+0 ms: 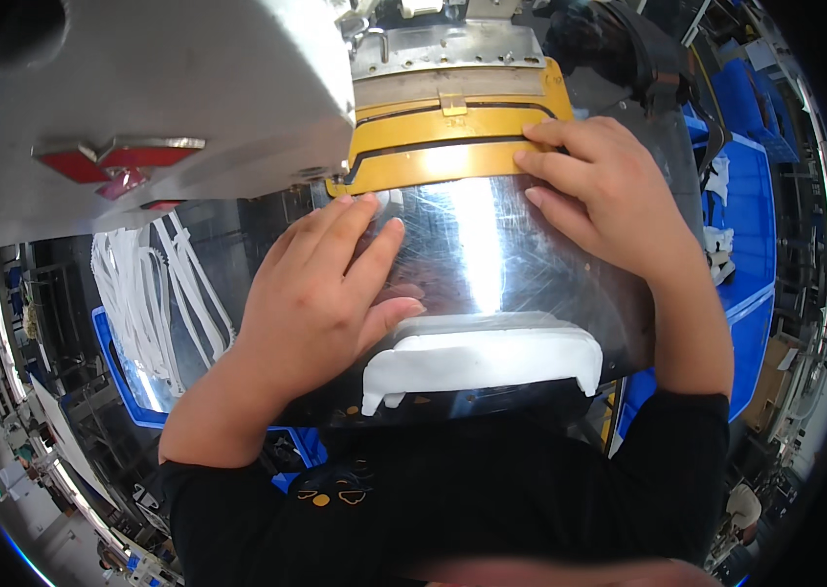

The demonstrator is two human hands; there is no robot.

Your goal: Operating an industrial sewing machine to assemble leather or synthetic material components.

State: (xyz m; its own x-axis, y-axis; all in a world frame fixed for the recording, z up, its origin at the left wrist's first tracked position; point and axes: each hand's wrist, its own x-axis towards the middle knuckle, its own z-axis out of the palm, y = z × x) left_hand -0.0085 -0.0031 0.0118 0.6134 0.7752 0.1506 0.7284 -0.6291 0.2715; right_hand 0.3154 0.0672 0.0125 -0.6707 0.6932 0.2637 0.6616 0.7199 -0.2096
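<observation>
A shiny metal work plate (477,264) fills the middle of the view under a grey machine head (149,98). A yellow template frame (433,147) with a dark curved slot lies at the plate's far end. My right hand (604,201) rests flat with its fingertips on the yellow frame's right part. Spread flat on the plate just below the frame's left end is my left hand (325,293). A white padded fabric piece (487,357) lies at the plate's near edge, between my wrists. Neither hand grips anything.
A bundle of white strips (154,293) hangs over a blue bin (115,372) at the left. Blue bins (751,225) with white pieces stand at the right. A metal clamp plate (447,54) sits behind the yellow frame. Factory floor and shelving show at the rim.
</observation>
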